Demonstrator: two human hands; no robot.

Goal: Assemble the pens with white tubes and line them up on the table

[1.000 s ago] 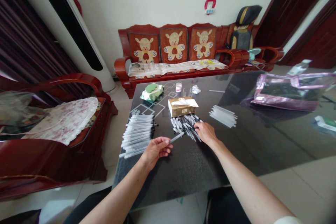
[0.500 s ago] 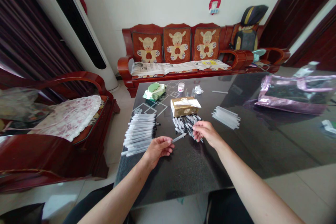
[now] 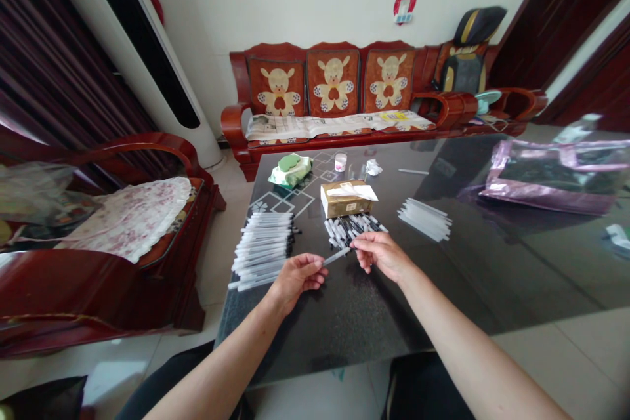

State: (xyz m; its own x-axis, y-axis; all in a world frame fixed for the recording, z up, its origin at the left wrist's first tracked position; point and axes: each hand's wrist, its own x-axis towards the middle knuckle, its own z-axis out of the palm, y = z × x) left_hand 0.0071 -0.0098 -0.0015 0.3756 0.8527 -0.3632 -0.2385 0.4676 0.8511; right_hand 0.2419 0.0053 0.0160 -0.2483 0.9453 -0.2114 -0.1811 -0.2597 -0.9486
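My left hand is closed, pinching a translucent white pen barrel that points right and slightly up. At the barrel's right end, the fingertips of my right hand are pinched together around a small dark pen part, mostly hidden by them. Just behind that hand lies a loose heap of black and grey pen parts. To the left, a stack of pens lies in a row, their dark ends facing right. Plain translucent barrels form another pile on the right.
A gold tissue box stands behind the heap on the dark glossy table. Farther back are a green wipes pack, a small white cup, crumpled tissue and a single barrel. A clear purple-edged bag lies right.
My right hand has moved left from the heap to the end of the barrel, bringing a small dark part there. My left hand holds the barrel almost still.
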